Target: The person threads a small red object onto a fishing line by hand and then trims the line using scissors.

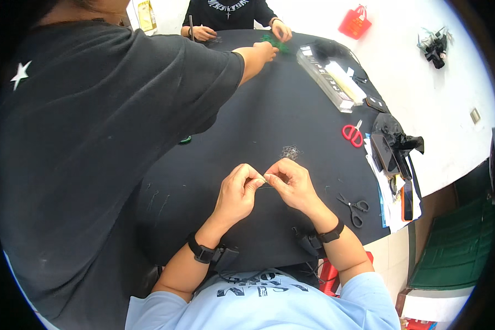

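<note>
Over the black table (275, 121), my left hand (238, 191) and my right hand (292, 184) meet fingertip to fingertip. Both are closed in a pinch on a thin thread (264, 187), whose pale strand shows between them. Anything smaller at the fingertips is too fine to make out. Just beyond my right hand lies a small heap of thin, silvery, hook-like metal pieces (290, 152). Black-handled scissors (355, 209) rest partly open to the right of my right forearm.
A person in black (110, 110) leans in from the left, an arm stretched toward green strands (274, 43); another person (228, 15) sits at the far edge. Red scissors (353, 133), a long clear box (327, 80), phones and papers (390, 203) line the right side.
</note>
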Demonstrator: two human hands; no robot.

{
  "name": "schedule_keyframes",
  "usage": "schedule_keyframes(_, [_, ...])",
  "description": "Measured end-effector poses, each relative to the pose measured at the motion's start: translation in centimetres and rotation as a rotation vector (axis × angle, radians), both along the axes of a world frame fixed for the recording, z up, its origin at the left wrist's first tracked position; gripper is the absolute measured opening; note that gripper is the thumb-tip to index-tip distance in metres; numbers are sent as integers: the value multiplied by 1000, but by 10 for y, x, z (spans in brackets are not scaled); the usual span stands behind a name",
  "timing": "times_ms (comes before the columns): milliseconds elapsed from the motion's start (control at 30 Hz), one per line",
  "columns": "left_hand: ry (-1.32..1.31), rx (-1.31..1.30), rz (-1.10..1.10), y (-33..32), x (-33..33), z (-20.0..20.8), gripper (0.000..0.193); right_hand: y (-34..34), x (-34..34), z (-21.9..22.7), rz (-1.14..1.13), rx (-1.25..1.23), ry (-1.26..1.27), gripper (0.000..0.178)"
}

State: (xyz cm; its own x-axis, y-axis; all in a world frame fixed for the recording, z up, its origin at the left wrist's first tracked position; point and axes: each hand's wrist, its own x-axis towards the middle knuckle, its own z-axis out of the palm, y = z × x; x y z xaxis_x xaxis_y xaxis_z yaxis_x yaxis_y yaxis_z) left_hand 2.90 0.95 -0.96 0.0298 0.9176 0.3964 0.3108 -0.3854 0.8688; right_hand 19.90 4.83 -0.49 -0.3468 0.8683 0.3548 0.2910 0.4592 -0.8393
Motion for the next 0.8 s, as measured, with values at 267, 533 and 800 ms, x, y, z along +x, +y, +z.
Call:
schedule_keyframes(267, [-85, -51, 54, 0, -2, 1, 7, -5, -3, -2, 42, -74, 16, 9])
schedule_keyframes(533, [-393, -192, -51, 5, -2, -7, 8, -9, -6, -1, 80, -119, 40, 10])
schedule_keyframes(800, [-590, -382, -111, 3, -5, 4, 13, -11, -4, 1, 64, -98, 15, 11])
